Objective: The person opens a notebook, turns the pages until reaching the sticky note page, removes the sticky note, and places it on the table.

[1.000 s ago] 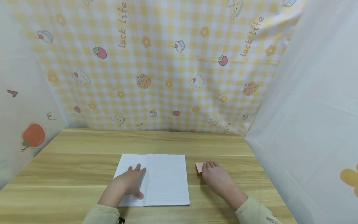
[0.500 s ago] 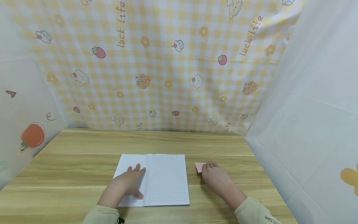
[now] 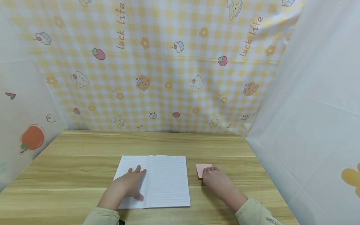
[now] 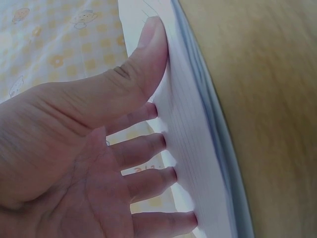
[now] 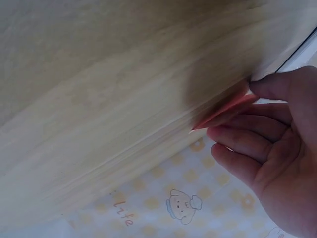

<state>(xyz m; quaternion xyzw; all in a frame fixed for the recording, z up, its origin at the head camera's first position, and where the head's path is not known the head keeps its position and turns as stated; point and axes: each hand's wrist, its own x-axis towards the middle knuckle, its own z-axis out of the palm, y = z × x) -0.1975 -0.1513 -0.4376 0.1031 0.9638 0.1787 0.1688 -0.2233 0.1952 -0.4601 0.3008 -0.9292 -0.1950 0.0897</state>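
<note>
An open lined notebook [image 3: 169,182] lies on the wooden table. My left hand [image 3: 130,184] rests on its left page, fingers spread; in the left wrist view the thumb and fingertips touch the paper of the notebook [image 4: 190,119]. To the right of the notebook is a small pink square of paper, which looks like a sticky note pad [image 3: 202,170]. My right hand [image 3: 220,185] holds its right side. The right wrist view has the pad [image 5: 225,113] between thumb and fingers, near the table top. Part of the pad is hidden by the fingers.
The wooden table [image 3: 84,168] reaches back to a yellow checked cloth [image 3: 168,68] with cartoon prints. A white curtain [image 3: 309,125] borders the right side, and a white printed one [image 3: 17,118] the left.
The pink pad has come down from a tilt and shows more of its top face. My right fingers have shifted slightly toward me. The left hand has stayed in place.
</note>
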